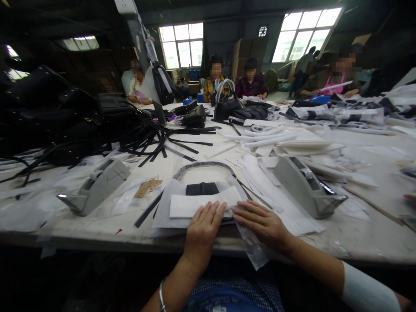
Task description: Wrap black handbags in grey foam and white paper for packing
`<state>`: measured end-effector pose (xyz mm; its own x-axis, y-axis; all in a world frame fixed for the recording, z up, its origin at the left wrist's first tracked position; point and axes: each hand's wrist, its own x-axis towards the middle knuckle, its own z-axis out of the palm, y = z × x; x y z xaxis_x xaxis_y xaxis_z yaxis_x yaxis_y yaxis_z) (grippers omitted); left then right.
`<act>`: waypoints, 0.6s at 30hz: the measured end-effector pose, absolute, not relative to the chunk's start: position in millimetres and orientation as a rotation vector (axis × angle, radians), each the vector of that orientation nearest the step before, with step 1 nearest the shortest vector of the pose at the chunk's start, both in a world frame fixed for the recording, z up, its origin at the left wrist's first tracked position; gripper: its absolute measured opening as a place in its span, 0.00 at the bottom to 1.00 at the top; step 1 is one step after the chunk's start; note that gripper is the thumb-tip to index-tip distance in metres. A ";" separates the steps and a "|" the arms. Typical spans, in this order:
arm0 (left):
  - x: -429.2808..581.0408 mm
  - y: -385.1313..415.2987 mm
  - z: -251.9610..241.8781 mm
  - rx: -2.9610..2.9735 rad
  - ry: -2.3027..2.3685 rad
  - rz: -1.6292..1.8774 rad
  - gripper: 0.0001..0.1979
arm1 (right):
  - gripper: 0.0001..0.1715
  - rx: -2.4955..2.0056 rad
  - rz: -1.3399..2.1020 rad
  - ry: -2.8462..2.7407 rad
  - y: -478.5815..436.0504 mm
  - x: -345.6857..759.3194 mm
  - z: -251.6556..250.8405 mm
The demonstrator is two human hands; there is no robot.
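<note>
A black bag lies flat near the table's front edge, mostly hidden by white sheets, its wrapped handle arching away from me. Across it rests a white foam strip. My left hand lies on the strip's lower edge, fingers extended and palm down. To its right, my right hand is spread flat over the strip's right end and clear plastic film, which hangs over the table edge. Neither hand grasps anything visible. Parts of the bag under the strip and hands are hidden.
Grey tape dispensers stand left and right. Black straps and piled black bags are at the left. White wrapping strips cover the middle right. Several people sit across the table.
</note>
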<state>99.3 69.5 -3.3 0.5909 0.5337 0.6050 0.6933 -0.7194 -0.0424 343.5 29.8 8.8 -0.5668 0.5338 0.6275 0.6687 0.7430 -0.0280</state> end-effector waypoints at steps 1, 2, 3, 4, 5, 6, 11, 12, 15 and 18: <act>101.2 68.4 -0.5 -2.545 -1.025 -0.800 0.26 | 0.29 -0.896 -0.281 -2.306 30.7 343.7 6.0; 103.0 67.3 2.2 -2.540 -1.035 -0.769 0.27 | 0.28 -0.892 -0.284 -2.298 31.6 343.4 3.3; 104.6 66.3 4.6 -2.533 -1.035 -0.742 0.28 | 0.28 -0.890 -0.288 -2.288 32.3 342.8 1.0; 105.7 65.5 6.3 -2.527 -1.024 -0.719 0.28 | 0.28 -0.888 -0.292 -2.274 32.4 341.8 -1.0; 106.4 64.9 7.1 -2.523 -1.005 -0.700 0.28 | 0.29 -0.887 -0.294 -2.261 31.9 340.8 -2.2; 106.5 64.5 7.1 -2.522 -0.976 -0.686 0.28 | 0.29 -0.886 -0.292 -2.248 30.5 339.9 -2.3; 103.0 65.4 0.2 -2.538 -0.868 -0.664 0.24 | 0.28 -0.883 -0.059 -2.324 19.8 341.8 25.4; 102.5 65.7 -0.7 -2.536 -0.867 -0.666 0.24 | 0.25 -0.880 0.036 -2.337 20.8 342.3 36.2; 102.4 66.1 -1.1 -2.528 -0.872 -0.674 0.25 | 0.12 -0.941 0.153 -2.281 41.3 336.3 67.3; 103.4 66.0 -1.2 -2.517 -0.870 -0.691 0.26 | 0.15 -1.171 0.087 -2.324 85.8 319.2 80.9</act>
